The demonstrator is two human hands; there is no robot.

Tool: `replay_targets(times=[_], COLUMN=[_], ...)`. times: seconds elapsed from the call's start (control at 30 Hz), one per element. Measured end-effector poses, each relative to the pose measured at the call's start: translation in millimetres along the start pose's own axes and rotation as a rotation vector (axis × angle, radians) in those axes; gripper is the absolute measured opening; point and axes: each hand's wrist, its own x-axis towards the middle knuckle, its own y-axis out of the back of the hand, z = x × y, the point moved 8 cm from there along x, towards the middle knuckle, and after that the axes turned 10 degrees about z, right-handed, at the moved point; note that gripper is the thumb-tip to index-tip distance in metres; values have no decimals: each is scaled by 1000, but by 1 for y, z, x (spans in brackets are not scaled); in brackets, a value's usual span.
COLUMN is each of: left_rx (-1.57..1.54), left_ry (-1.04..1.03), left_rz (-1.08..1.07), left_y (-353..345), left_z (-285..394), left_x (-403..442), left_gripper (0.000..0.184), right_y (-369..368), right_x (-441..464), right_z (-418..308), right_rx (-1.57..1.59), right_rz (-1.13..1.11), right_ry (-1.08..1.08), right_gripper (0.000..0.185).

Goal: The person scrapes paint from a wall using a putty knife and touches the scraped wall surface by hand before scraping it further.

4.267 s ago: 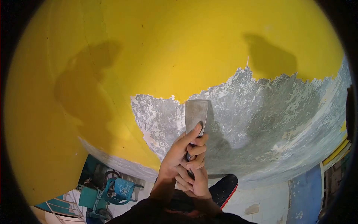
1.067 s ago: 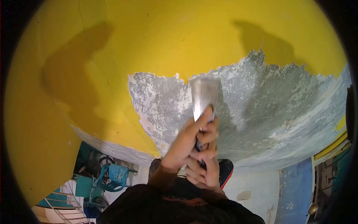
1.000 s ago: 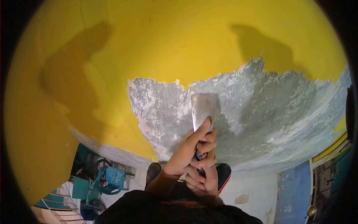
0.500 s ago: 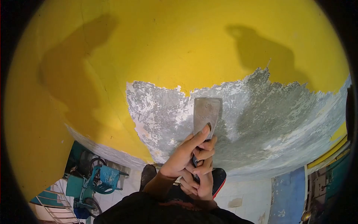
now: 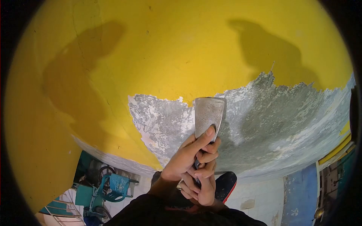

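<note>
A wide metal paint scraper [image 5: 207, 113] is held upright against the wall, its blade pointing up. The blade's top edge lies at the ragged lower border of the yellow paint [image 5: 169, 67], over the bared grey plaster [image 5: 162, 116]. My left hand [image 5: 183, 162] is closed round the upper handle, with the thumb pressed along the base of the blade. Below it, my right hand [image 5: 205, 188] wraps the lower handle, its fingers touching the left hand. Most of the dark handle is hidden by my fingers.
A teal plastic chair [image 5: 116, 186] and a bicycle [image 5: 92, 199] stand low at the left, near a white rack [image 5: 62, 211]. Pale floor tiles [image 5: 256, 192] show below the wall. A worn blue surface [image 5: 299, 192] is at the lower right.
The scraper has moved up relative to the wall, its blade edge now meeting the yellow paint border. The view has shifted slightly. Both hands keep the same grip.
</note>
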Motion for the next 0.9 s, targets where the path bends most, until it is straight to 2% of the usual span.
replay_targets(times=[0.1,0.17,0.23,0.3,0.37,0.43,0.6,0.7,0.77,0.83,0.9], left_rx=[3,11,48,128,128,34,34,60,45,-27,29], left_ry=[36,45,33,-71,-98,4,-11,-70,-78,-61,-74], left_rz=[-26,-73,-72,16,-3,-39,-27,7,-8,-38,2], left_y=[-5,-2,2,6,7,6,3,-8,-24,-26,-13], left_z=[10,8,5,4,-1,-14,-20,-9,0,0,-3], left_x=[-3,-6,-4,1,2,2,5,6,4,3,4], left_gripper=[44,45,45,46,46,46,45,45,44,44,45], right_y=[-10,-14,1,1,5,10,22,11,-7,-15,5], right_x=[5,6,6,8,4,0,-6,-7,-15,-16,-11], right_z=[4,5,4,-3,-3,-2,-6,-17,-19,-19,-12], right_rx=[-82,-89,-170,-47,-78,-19,-35,-29,100,40,38], right_rz=[65,67,185,-44,-8,7,90,83,-39,-24,134], right_ry=[-10,83,94,73,51,61,61,20,-125,-128,-46], right_gripper=[20,20,21,22,20,17,19,20,19,21,22])
